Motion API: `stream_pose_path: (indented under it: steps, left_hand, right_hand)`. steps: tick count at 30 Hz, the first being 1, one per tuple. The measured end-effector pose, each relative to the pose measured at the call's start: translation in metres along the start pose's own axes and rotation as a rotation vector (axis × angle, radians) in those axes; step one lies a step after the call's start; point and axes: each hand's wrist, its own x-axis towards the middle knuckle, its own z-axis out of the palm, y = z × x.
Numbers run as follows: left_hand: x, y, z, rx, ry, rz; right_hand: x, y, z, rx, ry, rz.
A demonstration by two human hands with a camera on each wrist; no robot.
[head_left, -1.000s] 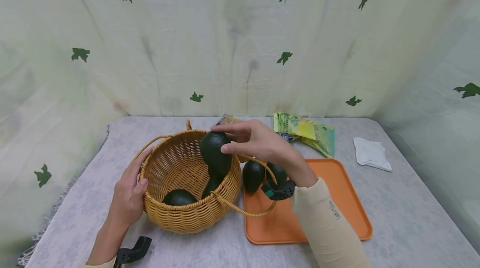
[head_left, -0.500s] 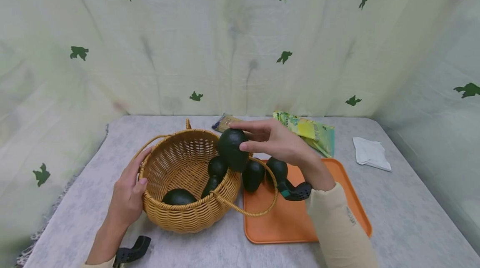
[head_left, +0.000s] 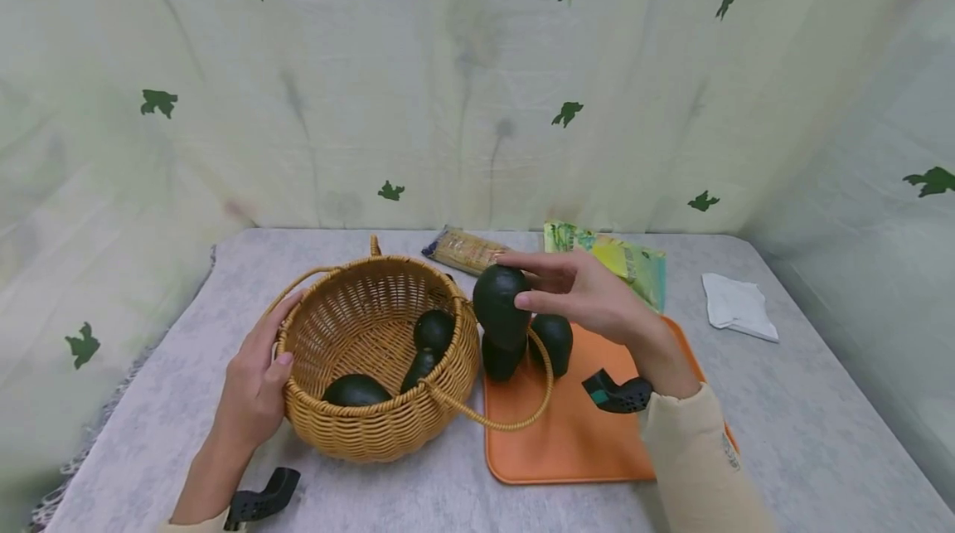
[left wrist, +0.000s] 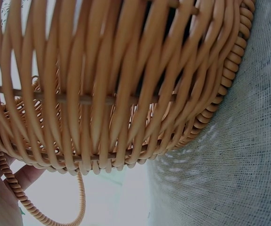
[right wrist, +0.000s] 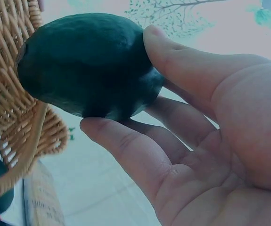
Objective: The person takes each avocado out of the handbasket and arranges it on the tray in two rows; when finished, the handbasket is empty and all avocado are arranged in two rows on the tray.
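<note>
My right hand [head_left: 574, 293] grips a dark green avocado [head_left: 500, 305] [right wrist: 88, 66] in the air between the wicker basket [head_left: 373, 425] and the orange tray [head_left: 582, 442]. Two more avocados [head_left: 554, 341] stand on the tray's far left part, one partly hidden behind the held fruit. Three avocados [head_left: 356, 390] lie inside the basket. My left hand [head_left: 257, 375] holds the basket's left rim, thumb on the edge. In the left wrist view only the basket's woven wall [left wrist: 107, 84] and grey cloth show.
A grey cloth covers the table [head_left: 806, 433]. A loose basket handle [head_left: 522, 409] droops over the tray. At the back lie a brown packet [head_left: 462, 249], a green-yellow packet [head_left: 612, 264] and a white folded napkin [head_left: 739, 305]. Leaf-print curtain walls surround the table.
My right hand has carried the avocado out of the basket and rightward, now above the tray's left edge. The left hand has stayed on the basket rim.
</note>
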Motion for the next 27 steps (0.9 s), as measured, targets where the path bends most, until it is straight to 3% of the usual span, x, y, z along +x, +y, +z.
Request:
stream_pose_path:
  steps: [27]
  left_hand:
    - [0.0, 0.0, 0.0, -0.006, -0.001, -0.013]
  right_hand:
    - [-0.042, 0.046, -0.044, -0.123, 0.131, 0.17]
